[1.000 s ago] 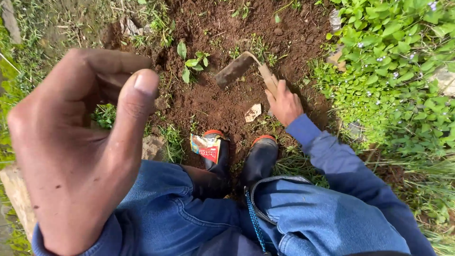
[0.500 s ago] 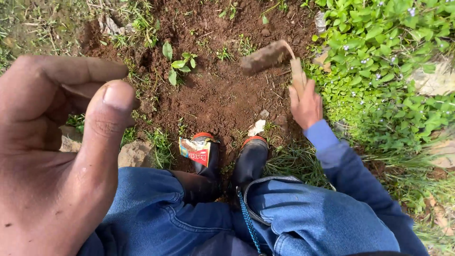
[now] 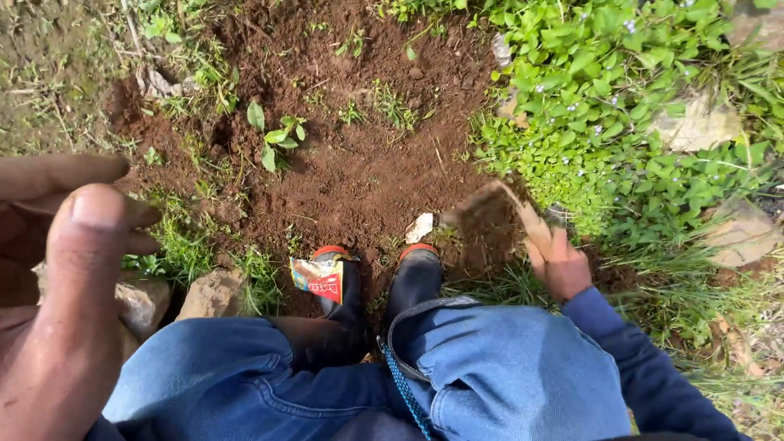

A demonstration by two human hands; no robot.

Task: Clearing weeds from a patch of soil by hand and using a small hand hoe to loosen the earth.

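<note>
The right hand (image 3: 562,265) grips the pale wooden handle of a soil-caked, flat-bladed hoe (image 3: 490,214), its blurred blade low over crumbly brown soil (image 3: 359,171) just beside the black rubber boots (image 3: 416,278). The left hand (image 3: 57,278), empty, curls loosely near the camera. Leafy green groundcover (image 3: 621,106) lies beyond the hoe.

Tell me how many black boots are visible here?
2. The left boot carries a crumpled wrapper; the right boot stands beside it, near the hoe.
</note>
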